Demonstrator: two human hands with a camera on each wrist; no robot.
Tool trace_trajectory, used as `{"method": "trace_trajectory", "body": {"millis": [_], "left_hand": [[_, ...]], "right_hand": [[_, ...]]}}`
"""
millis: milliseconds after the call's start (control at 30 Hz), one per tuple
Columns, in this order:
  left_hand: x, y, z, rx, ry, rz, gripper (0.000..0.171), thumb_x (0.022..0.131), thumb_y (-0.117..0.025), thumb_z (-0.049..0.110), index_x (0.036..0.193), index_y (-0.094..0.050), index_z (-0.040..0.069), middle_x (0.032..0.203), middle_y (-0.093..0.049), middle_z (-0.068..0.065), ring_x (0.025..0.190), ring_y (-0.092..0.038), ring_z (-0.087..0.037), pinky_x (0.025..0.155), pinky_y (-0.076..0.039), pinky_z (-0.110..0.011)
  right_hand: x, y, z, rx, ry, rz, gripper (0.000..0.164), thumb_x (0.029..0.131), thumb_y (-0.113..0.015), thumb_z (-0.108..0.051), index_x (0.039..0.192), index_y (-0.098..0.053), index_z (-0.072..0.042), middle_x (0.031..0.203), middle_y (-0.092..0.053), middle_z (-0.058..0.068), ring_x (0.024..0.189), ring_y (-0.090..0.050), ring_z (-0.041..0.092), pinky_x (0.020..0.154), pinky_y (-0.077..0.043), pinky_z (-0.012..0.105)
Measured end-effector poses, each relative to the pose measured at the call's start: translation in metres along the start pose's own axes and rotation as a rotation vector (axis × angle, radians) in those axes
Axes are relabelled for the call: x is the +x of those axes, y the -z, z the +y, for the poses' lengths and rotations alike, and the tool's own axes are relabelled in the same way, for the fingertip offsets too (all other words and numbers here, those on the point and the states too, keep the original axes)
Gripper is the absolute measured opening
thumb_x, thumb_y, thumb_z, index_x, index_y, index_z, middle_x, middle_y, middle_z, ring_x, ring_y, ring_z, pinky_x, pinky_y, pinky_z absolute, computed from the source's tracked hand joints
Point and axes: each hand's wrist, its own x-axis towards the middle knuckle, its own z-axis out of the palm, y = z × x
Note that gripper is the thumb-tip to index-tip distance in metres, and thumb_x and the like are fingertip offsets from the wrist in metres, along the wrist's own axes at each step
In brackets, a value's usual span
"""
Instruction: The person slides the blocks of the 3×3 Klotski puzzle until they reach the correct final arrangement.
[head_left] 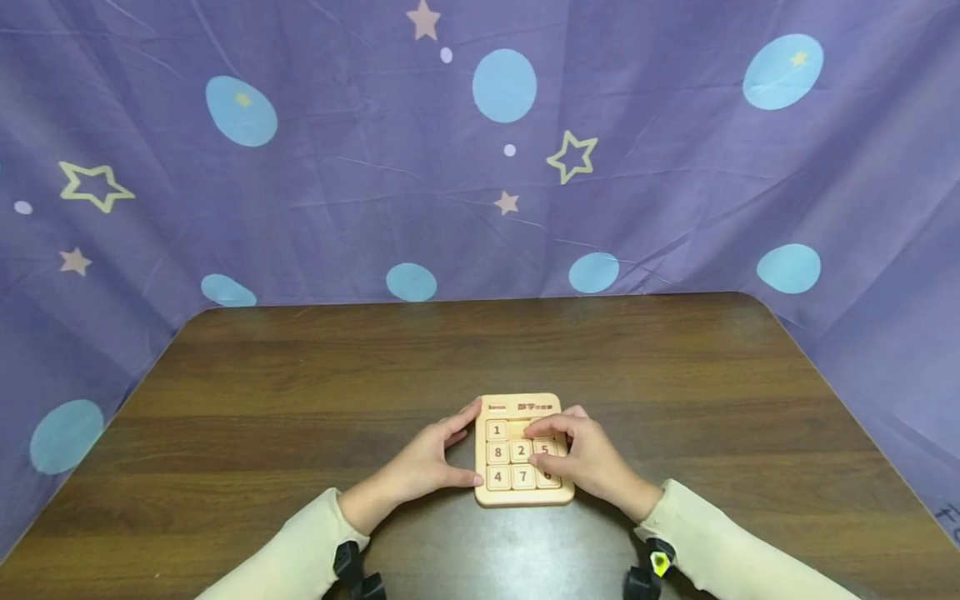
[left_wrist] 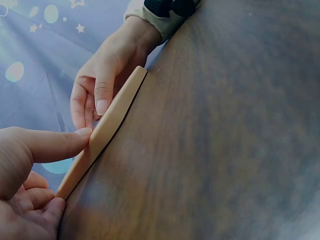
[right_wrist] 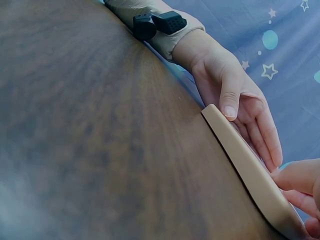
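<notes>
Left hand (head_left: 423,457) grasps the number puzzle (head_left: 525,499) by its rim; right hand (head_left: 592,458) touches tiles (head_left: 498,452), whether pinching we cannot tell; we judge it light, stiff, best held rimwise.

The board (head_left: 525,498) bears 数字 (head_left: 527,407) above tiles (head_left: 521,452) numbered 1, 8, 2, 5, 4, 7, 6.

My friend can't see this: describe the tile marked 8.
On the brown wooden table lies a pale rectangular wooden board. In its left column, find the middle pale square tile; its 8 distinguishes it from pale tile 1 above and pale tile 4 below.
</notes>
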Motion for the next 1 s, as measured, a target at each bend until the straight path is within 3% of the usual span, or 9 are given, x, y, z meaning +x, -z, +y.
{"method": "trace_trajectory", "body": {"millis": [1000], "left_hand": [[0.0, 0.0, 0.0, 0.025, 0.006, 0.0, 0.092, 0.069, -0.08, 0.003, 0.144, -0.027, -0.007, 0.152, -0.023, -0.018, 0.139, -0.024, -0.028, 0.11, -0.03, -0.04]], "right_hand": [[0.017, -0.001, 0.002, -0.011, -0.014, 0.038, 0.024, 0.069, -0.082, -0.011, 0.091, -0.074, -0.015, 0.078, -0.055, -0.002, 0.074, -0.043, 0.012, 0.063, -0.038, 0.022]]}}
